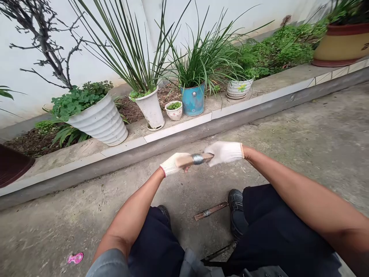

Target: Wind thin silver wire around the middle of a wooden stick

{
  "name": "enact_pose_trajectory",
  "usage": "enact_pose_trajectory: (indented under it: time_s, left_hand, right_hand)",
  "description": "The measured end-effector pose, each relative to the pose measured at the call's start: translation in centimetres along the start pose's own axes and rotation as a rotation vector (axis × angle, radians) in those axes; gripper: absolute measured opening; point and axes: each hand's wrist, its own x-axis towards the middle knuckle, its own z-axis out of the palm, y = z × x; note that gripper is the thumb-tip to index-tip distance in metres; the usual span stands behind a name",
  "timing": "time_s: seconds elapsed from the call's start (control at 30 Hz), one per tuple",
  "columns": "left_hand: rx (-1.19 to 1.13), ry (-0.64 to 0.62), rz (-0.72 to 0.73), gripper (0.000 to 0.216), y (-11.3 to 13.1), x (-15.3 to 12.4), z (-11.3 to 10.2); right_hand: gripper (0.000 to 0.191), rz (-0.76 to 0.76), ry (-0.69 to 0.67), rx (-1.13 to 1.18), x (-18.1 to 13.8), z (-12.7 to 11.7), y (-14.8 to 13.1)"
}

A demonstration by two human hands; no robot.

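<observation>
A short wooden stick wrapped with a coil of wire (197,159) is held level between the two gloved hands, above the concrete ground (302,130) and out in front of the knees. The left hand (173,164), in a white knit glove, is closed round one end of it; the right hand (225,152), gloved the same, grips the other end, so the wire coil shows in the gap between them. The hands are close together, joined only by the stick.

Below the hands, between the two dark shoes, a second stick with a wire coil (211,210) lies flat on the concrete, just beside the right shoe (235,200). Nearer the body another thin dark tool (219,252) lies by the trouser leg; what it is cannot be told.

Beyond the hands runs a raised tiled kerb (173,132) bearing potted plants: a ribbed white pot (100,121), a tall white pot (151,109), a small bowl (174,111) and a blue pot (193,100). Far off to the left hand's side a pink scrap (75,257) lies on the ground.
</observation>
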Motion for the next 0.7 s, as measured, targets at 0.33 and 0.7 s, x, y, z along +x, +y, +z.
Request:
enact_pose_trajectory:
  time_s: [0.33,0.7]
  left_hand:
    - [0.096,-0.045,-0.046,0.035,1.2,-0.6,2.1]
    - [0.321,0.034,-0.071,0.038,1.6,-1.1,-0.1]
  right_hand:
    - [0.029,0.459,0.368,-0.226,2.2,-0.8,-0.2]
    - [0.025,-0.003,-0.190,-0.452,0.2,1.5,-0.5]
